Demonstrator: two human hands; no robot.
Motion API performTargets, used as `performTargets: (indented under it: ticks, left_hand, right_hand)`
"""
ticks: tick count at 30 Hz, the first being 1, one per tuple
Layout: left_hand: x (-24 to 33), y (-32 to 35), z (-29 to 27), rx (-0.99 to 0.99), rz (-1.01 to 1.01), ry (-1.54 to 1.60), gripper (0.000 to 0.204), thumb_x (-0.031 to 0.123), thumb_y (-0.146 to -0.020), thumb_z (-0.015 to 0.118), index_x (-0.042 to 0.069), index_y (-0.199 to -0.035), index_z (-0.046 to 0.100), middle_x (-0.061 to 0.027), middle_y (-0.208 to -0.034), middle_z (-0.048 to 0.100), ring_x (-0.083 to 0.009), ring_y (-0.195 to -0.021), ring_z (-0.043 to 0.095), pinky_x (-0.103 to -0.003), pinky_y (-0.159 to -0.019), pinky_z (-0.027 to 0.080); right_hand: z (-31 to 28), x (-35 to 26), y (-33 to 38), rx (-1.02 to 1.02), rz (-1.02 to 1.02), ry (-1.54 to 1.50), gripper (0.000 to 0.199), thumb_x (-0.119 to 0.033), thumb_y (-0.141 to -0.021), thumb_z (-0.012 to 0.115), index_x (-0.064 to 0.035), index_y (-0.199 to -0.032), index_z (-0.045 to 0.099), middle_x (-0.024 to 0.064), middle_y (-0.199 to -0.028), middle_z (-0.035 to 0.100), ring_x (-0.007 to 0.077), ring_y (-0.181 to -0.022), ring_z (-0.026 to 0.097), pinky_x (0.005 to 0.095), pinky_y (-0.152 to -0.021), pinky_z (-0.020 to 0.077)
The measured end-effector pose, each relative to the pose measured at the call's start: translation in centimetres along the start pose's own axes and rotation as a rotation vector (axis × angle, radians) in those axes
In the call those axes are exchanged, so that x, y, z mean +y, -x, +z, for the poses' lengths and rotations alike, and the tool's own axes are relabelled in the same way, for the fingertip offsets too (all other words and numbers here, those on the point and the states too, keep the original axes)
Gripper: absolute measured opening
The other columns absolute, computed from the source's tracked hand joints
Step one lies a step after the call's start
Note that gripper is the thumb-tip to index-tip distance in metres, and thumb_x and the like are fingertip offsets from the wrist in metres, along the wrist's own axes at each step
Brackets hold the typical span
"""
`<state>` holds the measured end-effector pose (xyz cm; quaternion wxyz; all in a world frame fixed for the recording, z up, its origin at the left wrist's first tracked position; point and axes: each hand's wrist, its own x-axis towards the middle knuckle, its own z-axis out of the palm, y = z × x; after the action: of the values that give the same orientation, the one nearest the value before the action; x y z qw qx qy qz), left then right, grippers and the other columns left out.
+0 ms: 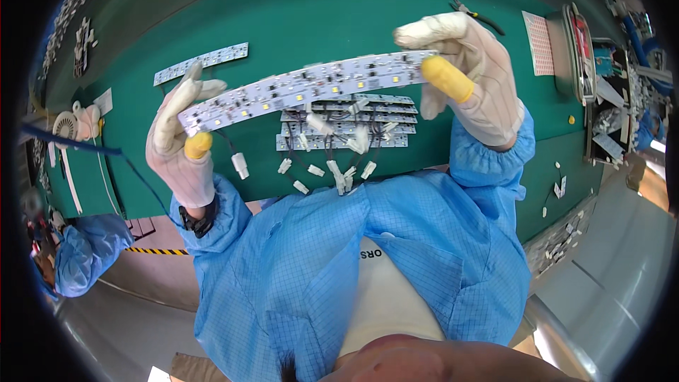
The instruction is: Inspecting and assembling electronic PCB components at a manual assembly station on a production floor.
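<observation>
A long white LED circuit board (311, 85) is held up between my two gloved hands, its face with small yellow LEDs and dark parts toward me. My left hand (177, 127) grips its left end, thumb in a yellow finger cot. The right hand (467, 74) pinches the other end, also with a yellow-covered thumb. From the board's left part hangs a wire with a white connector (240, 165). Beneath it, nearer my body, lies a stack of similar boards (286, 143) with several white connectors (336, 173) on wires.
Another LED board (233, 52) lies at the far left on the green mat (318, 7). Pliers (481, 20) and a printed sheet (539, 42) are at the far right, beside a metal tray (566, 74). A small white fan (67, 126) stands left, near another person's blue sleeve (92, 251).
</observation>
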<state>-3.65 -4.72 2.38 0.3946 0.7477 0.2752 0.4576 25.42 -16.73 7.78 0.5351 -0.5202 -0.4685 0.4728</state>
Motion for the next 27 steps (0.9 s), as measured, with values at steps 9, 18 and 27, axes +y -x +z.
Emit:
performTargets:
  ticks: [9, 18, 27]
  left_hand:
    - [0.6, -0.2, 0.5, 0.046, -0.120, -0.041, 0.067, 0.050, -0.083, 0.060, -0.004, -0.121, 0.052, -0.0209, -0.106, 0.062, -0.0247, -0.097, 0.061, -0.034, -0.087, 0.048]
    - [0.4, -1.0, -0.1, -0.066, -0.287, -0.198, 0.065, 0.053, -0.085, 0.054, -0.003, -0.117, 0.057, -0.0149, -0.102, 0.065, -0.0168, -0.088, 0.062, -0.026, -0.073, 0.049]
    - [0.9, -0.3, 1.0, 0.130, -0.222, 0.076, 0.066, 0.043, -0.080, 0.067, -0.006, -0.121, 0.052, -0.0190, -0.103, 0.063, -0.0161, -0.086, 0.062, -0.023, -0.072, 0.050]
  right_hand:
    - [0.0, 0.8, -0.3, -0.080, -0.134, -0.066, 0.028, -0.012, -0.085, 0.064, -0.0001, -0.109, 0.056, 0.0104, -0.100, 0.062, 0.0121, -0.062, 0.061, 0.0214, -0.048, 0.0494]
    - [-0.2, 0.9, -0.4, -0.205, -0.173, -0.269, 0.037, -0.019, -0.087, 0.064, 0.0049, -0.112, 0.052, 0.0149, -0.100, 0.059, 0.0189, -0.086, 0.064, 0.0226, -0.050, 0.0542]
    - [-0.5, 0.7, -0.5, -0.102, -0.098, -0.024, 0.058, -0.038, -0.083, 0.065, 0.0049, -0.118, 0.048, 0.0158, -0.108, 0.059, 0.0109, -0.058, 0.058, 0.0190, -0.047, 0.0476]
